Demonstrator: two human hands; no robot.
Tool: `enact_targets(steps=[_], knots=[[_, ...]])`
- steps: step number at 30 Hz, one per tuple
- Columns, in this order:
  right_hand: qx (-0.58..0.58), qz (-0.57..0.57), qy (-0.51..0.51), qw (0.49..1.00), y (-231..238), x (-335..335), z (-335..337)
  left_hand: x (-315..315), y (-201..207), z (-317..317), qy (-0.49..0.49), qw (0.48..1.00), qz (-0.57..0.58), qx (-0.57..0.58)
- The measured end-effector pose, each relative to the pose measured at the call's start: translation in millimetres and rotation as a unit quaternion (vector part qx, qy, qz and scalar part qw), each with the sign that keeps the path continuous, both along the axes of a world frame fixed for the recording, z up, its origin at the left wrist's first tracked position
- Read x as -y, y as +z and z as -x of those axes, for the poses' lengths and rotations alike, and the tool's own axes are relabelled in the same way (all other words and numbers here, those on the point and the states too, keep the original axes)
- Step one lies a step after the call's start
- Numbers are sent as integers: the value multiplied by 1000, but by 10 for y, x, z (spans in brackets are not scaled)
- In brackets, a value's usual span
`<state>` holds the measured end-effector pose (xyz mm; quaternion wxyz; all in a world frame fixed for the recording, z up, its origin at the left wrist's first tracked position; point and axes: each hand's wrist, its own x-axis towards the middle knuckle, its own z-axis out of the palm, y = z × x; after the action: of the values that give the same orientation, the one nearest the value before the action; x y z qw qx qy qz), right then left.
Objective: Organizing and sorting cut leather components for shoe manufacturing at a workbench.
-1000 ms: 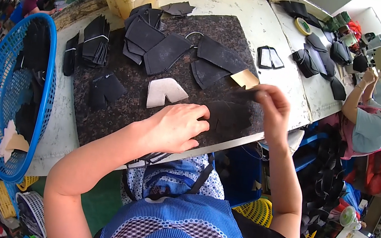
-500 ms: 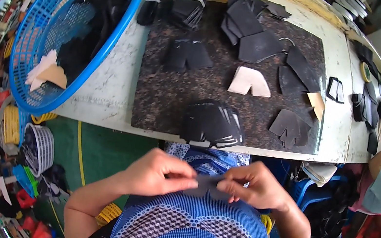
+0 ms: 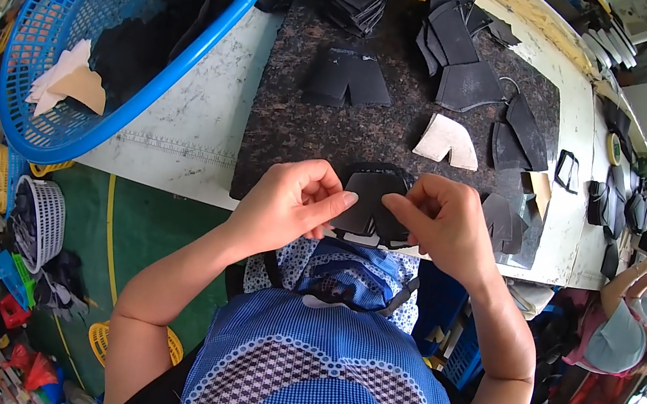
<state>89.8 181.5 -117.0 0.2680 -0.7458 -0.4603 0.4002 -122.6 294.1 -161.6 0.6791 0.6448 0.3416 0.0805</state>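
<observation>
I have the black cut piece (image 3: 370, 201) pinched between both hands, just above the near edge of the dark stone slab (image 3: 293, 126). My left hand (image 3: 290, 201) grips its left edge with thumb and forefinger closed narrow; my right hand (image 3: 442, 220) nips the right edge the same way — so the piece spans the gap between them, long axis running hand to hand. Neither hand is nearer; both touch it. Beyond my right knuckles lies a pale cut piece (image 3: 445, 141); far off my left, the blue basket (image 3: 197, 41).
</observation>
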Motion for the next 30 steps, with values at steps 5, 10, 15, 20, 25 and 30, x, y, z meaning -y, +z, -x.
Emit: enact_targets(steps=[5, 10, 15, 20, 25, 30], knots=[[79, -60, 2, 995, -25, 123, -22, 92, -26, -35, 34, 904, -422, 55], [-22, -55, -30, 998, -127, 306, -206, 521, -118, -197, -218, 788, -569, 90], [141, -187, -85, 968, -202, 3, -802, 418, 119, -315, -242, 803, -534, 109], [215, -118, 21, 969, -379, -329, -1071, -287, 161, -768, -70, 856, -490, 147], [257, -128, 80, 955, -368, -371, -1015, -529, -165, -1187, -115, 844, -513, 103], [252, -288, 76, 921, -553, -201, -932, -568, -215, -1294, -166, 884, -428, 90]])
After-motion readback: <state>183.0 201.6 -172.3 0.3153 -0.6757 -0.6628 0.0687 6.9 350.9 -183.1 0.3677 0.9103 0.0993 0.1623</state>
